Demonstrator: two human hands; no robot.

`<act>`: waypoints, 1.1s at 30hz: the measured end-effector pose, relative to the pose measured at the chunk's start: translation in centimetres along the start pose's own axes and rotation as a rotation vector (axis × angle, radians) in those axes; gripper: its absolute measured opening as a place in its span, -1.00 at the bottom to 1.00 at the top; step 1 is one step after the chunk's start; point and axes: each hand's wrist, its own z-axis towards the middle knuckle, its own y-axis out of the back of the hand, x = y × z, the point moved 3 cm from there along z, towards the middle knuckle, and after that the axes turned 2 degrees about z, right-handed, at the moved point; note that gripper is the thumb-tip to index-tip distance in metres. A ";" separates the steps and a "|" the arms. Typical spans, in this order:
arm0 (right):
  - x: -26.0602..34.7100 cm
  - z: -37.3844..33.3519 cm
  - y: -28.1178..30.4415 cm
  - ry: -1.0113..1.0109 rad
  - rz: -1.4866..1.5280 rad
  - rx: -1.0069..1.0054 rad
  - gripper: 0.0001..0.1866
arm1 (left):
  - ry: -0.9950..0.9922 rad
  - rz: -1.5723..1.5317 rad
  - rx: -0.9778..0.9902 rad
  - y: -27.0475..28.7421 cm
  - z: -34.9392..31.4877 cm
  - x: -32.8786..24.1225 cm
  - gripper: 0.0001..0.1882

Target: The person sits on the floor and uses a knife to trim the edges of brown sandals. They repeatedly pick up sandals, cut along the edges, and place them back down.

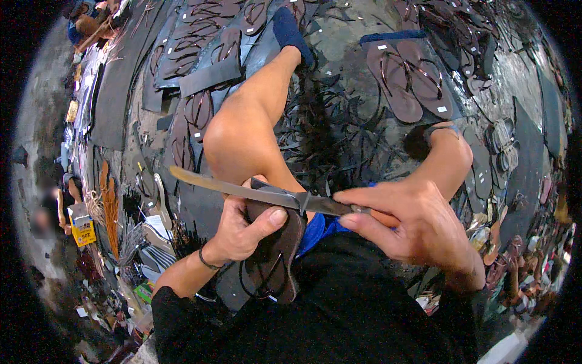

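Observation:
My left hand (242, 227) is closed around the heel or toe end of a dark brown flip-flop (276, 255), its thumb pressed on the footbed. The thin dark strap of this flip-flop lies toward my body. In my right hand (412, 221) is a long knife (254, 193), its handle pinched between thumb and fingers. The blade crosses over the end of the sole and points to the left, past my left hand. A dark strip of sole material shows beside the blade, at the sole's edge. Whether the edge is cutting in, I cannot tell.
Dark rubber offcuts (351, 130) cover the floor between my legs. A finished-looking pair of brown flip-flops (409, 79) lies on a sheet at the right. Several more flip-flops (200, 36) are laid out far left. Wires, a yellow package (82, 224) and tools crowd the left side.

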 end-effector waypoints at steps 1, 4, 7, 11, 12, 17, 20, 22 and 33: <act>0.1 0.8 -0.1 0.024 -0.019 0.025 -0.74 | 0.011 -0.024 0.007 0.0 0.0 0.2 -0.77; 0.8 2.5 -0.2 0.071 -0.098 0.120 -0.73 | 0.038 -0.072 0.015 -0.3 -0.1 -0.1 -0.70; 0.4 3.5 -0.8 0.132 -0.075 0.060 -0.67 | 0.033 -0.049 0.074 -1.9 0.2 -1.4 -0.57; -2.0 3.8 -0.9 0.085 0.313 -0.220 -0.69 | -0.160 -0.097 -0.085 -1.3 -0.8 -3.6 -0.41; -3.2 2.3 0.0 0.001 0.411 -0.349 -0.68 | -0.201 -0.350 -0.246 -0.4 -0.4 -4.6 -0.46; -7.1 -4.7 -0.2 -0.164 0.511 -0.746 -0.67 | -0.246 -0.744 -0.434 -3.8 2.8 -2.2 -0.58; -7.6 -7.4 -3.7 -0.156 0.355 -0.803 -0.70 | -0.118 -0.921 -0.275 -8.0 4.7 -0.8 -0.61; -8.6 -9.3 -6.4 -0.111 0.291 -0.861 -0.71 | -0.119 -1.004 -0.242 -8.3 5.7 0.5 -0.70; -8.2 -12.3 -9.2 -0.104 0.005 -0.709 -0.68 | -0.038 -0.987 -0.381 -8.3 4.6 1.9 -0.74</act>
